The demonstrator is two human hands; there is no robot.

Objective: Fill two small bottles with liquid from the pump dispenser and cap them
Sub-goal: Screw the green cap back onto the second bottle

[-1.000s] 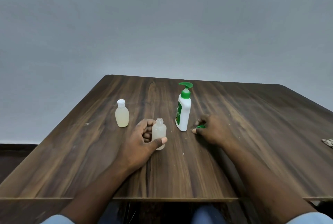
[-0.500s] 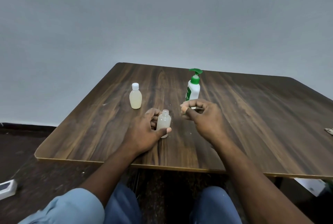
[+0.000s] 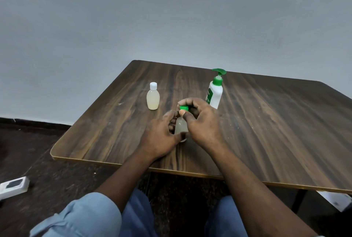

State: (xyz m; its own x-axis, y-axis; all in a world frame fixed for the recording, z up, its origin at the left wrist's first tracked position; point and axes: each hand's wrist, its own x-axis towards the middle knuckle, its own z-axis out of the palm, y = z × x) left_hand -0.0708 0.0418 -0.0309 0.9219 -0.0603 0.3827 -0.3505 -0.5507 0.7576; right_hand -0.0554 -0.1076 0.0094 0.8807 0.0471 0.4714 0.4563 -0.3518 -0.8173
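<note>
Now the left hand grips the small bottle standing near the bench's front edge, while the right hand pinches a green cap onto its neck.

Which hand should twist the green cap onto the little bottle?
The right hand, probably: it pinches the green cap on top of the little bottle, while the left hand holds the bottle's body on the table.
</note>
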